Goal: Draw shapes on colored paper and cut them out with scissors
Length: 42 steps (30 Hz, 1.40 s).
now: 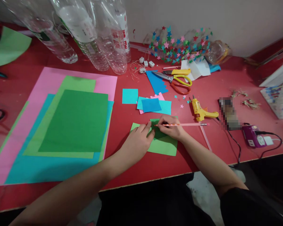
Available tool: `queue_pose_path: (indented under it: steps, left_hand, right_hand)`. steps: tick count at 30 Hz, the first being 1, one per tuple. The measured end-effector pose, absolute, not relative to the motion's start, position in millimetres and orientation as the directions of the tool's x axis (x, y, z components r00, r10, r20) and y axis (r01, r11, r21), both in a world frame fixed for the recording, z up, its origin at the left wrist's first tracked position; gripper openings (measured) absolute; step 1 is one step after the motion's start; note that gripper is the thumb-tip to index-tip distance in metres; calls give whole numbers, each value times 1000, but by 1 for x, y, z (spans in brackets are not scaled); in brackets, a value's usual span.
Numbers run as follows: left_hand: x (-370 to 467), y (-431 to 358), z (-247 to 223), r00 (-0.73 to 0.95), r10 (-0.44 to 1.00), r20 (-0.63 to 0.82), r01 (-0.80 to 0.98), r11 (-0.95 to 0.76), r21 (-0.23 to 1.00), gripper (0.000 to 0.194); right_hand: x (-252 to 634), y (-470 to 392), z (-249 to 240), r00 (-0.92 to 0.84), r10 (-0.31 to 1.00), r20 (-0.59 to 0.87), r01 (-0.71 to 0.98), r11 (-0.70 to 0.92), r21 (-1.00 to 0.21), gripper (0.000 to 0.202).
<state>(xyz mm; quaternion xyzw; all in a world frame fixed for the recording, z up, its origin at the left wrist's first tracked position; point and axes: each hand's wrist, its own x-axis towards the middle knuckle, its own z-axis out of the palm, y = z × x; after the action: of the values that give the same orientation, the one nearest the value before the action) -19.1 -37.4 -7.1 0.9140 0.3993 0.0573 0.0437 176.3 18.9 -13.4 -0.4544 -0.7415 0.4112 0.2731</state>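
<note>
My right hand (171, 127) is closed around a pink patterned pencil (188, 124), its tip down on a small dark green sheet (158, 135). My left hand (138, 142) presses the left part of that sheet down with bent fingers, thumb and forefinger close to the pencil tip. Whether a smaller piece lies under those fingertips is hidden. Beneath the dark green sheet is a light green sheet (165, 147). Just beyond my hands lie a blue rectangle (151, 105), a light blue strip (166, 107) and a light blue square (130, 96).
Large coloured sheets (77, 122) overlap at left. Plastic bottles (113, 47) stand behind. Scissors (181, 83), a yellow glue gun (201, 111), a blurred phone-like object (230, 113) and a purple power socket (252, 136) with cables lie rightward. A star-covered bottle (179, 47) rests at the wall.
</note>
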Motion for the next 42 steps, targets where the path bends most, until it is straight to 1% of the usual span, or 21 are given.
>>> queue_pose_path:
  steps: [3, 7, 16, 24, 33, 37, 42]
  left_hand:
    - [-19, -38, -7, 664, 745, 64, 732, -664, 151, 37]
    - [-19, -38, -8, 671, 738, 69, 724, -673, 151, 37]
    - [-19, -38, -7, 679, 730, 74, 724, -683, 97, 37]
    - [-18, -37, -5, 687, 724, 64, 721, -690, 64, 37]
    - [-19, -36, -5, 688, 724, 57, 720, -690, 76, 36]
    - [-18, -37, -7, 677, 731, 82, 727, -682, 76, 35]
    - [-18, -38, -8, 676, 733, 74, 729, -680, 83, 37]
  right_hand:
    - [177, 20, -13, -435, 900, 21, 460, 242, -854, 12]
    - [175, 19, -12, -438, 899, 19, 472, 249, -846, 12]
    - [173, 17, -20, -340, 939, 56, 528, 240, -814, 11]
    - [172, 16, -21, -281, 959, 34, 539, 186, -822, 11]
    - [172, 16, -20, -316, 946, 69, 580, 250, -775, 10]
    - [174, 17, -21, -352, 933, 73, 565, 274, -778, 10]
    - [175, 17, -21, -366, 928, 75, 547, 280, -789, 10]
